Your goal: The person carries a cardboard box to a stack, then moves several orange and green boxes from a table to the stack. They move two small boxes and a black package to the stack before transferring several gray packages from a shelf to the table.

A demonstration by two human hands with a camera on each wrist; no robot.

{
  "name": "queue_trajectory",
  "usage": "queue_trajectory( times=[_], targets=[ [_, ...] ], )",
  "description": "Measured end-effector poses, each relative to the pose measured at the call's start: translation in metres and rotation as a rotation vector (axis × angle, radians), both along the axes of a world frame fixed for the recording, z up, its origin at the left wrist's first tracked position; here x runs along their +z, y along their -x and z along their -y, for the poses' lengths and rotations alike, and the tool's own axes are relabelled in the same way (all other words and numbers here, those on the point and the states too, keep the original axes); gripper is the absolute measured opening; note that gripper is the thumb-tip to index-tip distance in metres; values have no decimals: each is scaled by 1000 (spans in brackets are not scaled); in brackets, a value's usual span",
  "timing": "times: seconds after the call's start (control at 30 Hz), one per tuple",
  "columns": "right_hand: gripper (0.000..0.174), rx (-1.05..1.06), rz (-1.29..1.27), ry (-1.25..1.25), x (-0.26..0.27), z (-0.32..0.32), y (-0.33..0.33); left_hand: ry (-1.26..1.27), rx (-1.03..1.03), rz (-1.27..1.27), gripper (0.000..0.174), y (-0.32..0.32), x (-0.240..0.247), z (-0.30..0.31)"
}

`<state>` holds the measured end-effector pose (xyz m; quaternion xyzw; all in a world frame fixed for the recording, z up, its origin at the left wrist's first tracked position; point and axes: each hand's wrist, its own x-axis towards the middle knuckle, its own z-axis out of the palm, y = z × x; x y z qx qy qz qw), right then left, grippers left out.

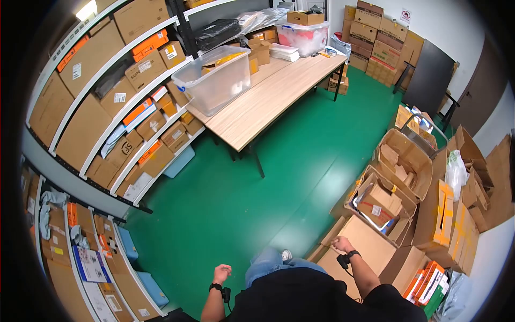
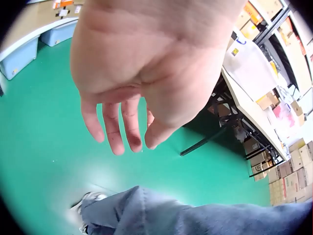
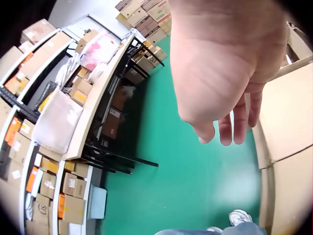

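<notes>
My left hand [image 1: 222, 272] hangs over the green floor at the front of my body, holding nothing. Its fingers [image 2: 113, 129] droop loosely curled in the left wrist view. On the other side, my right hand [image 1: 341, 244] overlaps the left part of a large flat cardboard box [image 1: 370, 252] in the head view. Nothing shows in this hand either; the right wrist view has its fingers [image 3: 239, 120] relaxed and pointing down, beside the box's edge [image 3: 261, 147]. Both wrists wear dark straps with small cameras.
Ahead is a wooden table [image 1: 279, 96] with a clear plastic bin [image 1: 214, 86] on it. Shelves [image 1: 115, 102] packed with cartons line the left. Along the right stand open cardboard boxes [image 1: 405, 161], a carton [image 1: 378, 204] inside one, and a hand truck handle [image 1: 429, 122].
</notes>
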<state>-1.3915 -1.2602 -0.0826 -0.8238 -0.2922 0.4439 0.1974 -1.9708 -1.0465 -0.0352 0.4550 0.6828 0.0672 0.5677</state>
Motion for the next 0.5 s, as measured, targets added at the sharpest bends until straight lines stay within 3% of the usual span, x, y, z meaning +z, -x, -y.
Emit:
queue_trajectory(
  times=[0.1,0.17,0.23,0.37,0.4,0.43,0.5],
  targets=[
    [30,-52,-56,-99,14,-82,-38,-27,-34,28,12,-39,-21,-61],
    [28,21,51,-79,26,-123,-62,-22,-60,26,12,-70,-37,-99],
    [26,71,114,-75,-3,-154,-97,9,-101,-82,12,-102,-52,-149],
    [36,-102,-42,108,-44,-183,-163,109,-105,-130,13,-172,-58,-250],
    [36,27,194,88,-56,-181,-180,113,-52,-134,12,-192,-59,-277],
    [38,62,177,110,-105,-173,-209,118,1,-138,11,-213,-60,-305],
    [44,-140,-47,238,-34,-208,-229,-265,-377,-193,9,-231,-98,-371]
  ],
)
